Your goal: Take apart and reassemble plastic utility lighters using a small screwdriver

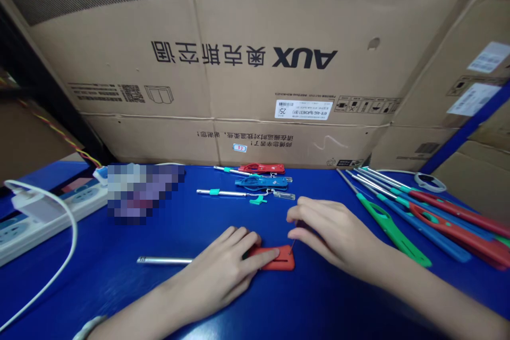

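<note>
A tool with a flat red plastic handle (282, 261) and a thin metal tube (163, 261) lies on the blue table (179, 223), the tube pointing left. My left hand (227, 268) presses down on the red handle, fingers closed over it. My right hand (330, 231) is just right of the handle's end. Its thumb and forefinger pinch a thin dark pin or wire (292, 246) whose tip touches the handle.
Red (261, 168), blue (261, 182) and teal (258, 200) similar tools lie behind my hands. Several long red, green and blue ones (418, 218) fan out at the right. A power strip (43, 212) with white cable sits left. A big cardboard box (247, 58) walls the back.
</note>
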{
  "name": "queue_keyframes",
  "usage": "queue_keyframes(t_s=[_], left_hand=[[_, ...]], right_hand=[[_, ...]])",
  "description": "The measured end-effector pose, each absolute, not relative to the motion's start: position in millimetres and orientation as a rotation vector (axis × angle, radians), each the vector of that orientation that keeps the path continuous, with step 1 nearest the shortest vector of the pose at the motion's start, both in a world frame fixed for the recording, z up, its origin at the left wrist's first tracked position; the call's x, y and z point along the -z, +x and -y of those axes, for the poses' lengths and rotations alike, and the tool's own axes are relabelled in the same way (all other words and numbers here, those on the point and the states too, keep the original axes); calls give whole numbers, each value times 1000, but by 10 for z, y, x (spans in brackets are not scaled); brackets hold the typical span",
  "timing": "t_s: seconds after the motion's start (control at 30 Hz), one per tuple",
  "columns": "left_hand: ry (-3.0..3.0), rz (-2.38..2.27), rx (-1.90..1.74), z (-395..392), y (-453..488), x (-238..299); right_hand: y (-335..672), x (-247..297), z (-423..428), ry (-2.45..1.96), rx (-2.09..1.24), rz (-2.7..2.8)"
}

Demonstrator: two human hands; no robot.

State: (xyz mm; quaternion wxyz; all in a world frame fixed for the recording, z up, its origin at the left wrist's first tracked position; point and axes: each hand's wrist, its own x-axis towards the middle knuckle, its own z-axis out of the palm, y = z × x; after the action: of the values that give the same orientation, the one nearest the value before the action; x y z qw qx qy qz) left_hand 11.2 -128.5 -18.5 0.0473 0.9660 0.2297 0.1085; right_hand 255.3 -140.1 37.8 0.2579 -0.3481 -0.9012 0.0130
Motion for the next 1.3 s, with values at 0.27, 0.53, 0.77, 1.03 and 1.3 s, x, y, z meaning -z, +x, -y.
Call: queue_keyframes(t_s=[0.27, 0.53, 0.77, 1.03, 1.3], left_hand=[[2959, -740, -308, 1255, 101, 250], [2948, -794, -305, 1211, 106, 303], [2926, -846, -342, 1166, 103, 309], [2902, -816, -413, 1157, 101, 326], [2845, -728, -312, 1208, 77, 266]], right_hand=[[2550, -410, 1430, -937, -272, 2462], [2603, -370, 1395, -978, -113, 2454], [2612, -350, 1361, -991, 22, 2388], [2609, -376, 1373, -968, -197, 2434], [2635, -454, 1387, -1018, -155, 2529]])
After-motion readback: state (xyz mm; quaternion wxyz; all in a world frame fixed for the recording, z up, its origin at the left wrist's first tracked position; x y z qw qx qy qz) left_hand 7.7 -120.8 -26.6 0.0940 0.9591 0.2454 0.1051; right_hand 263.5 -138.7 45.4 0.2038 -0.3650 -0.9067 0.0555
